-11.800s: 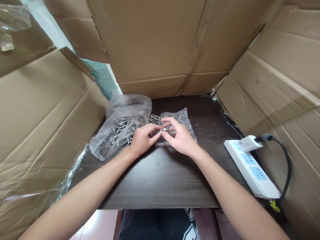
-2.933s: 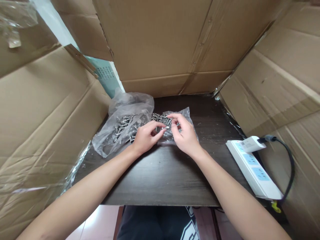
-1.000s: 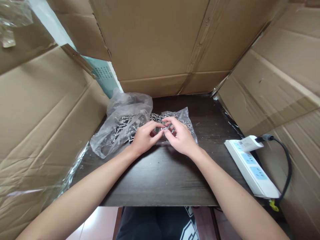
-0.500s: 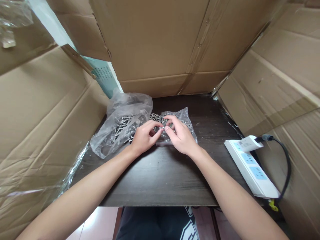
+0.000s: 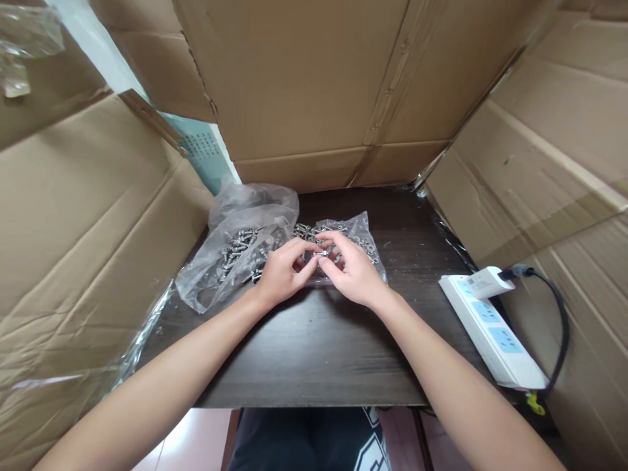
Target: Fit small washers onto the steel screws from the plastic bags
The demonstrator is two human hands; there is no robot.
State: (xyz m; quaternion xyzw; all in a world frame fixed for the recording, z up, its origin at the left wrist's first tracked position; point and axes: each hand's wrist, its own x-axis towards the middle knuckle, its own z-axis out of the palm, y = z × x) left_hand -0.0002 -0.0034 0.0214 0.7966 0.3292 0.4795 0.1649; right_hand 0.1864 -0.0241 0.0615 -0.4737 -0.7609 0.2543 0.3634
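Note:
A small metal bolt [image 5: 320, 253] lies level between my two hands, above the front of a clear plastic bag. My left hand [image 5: 285, 269] pinches one end of it between thumb and index finger. At the other end, the thumb and curled fingers of my right hand [image 5: 354, 269] close round the bolt; whether a nut or washer sits there is too small to tell. Behind the hands, loose bolts [image 5: 304, 231] and washers [image 5: 369, 248] lie on the flat bag [image 5: 360, 226]. More bolts with fittings [image 5: 239, 247] fill a larger plastic bag [image 5: 193, 278] left of my left hand.
The dark table [image 5: 304, 353] is walled by cardboard [image 5: 304, 85] at the back and both sides. A white power strip [image 5: 495, 333] with a plugged-in adapter [image 5: 488, 282] and black cable [image 5: 564, 320] stands at the right edge.
My right fingers have shifted slightly on the bolt, the thumb now lower and more to the left. My left hand has hardly moved.

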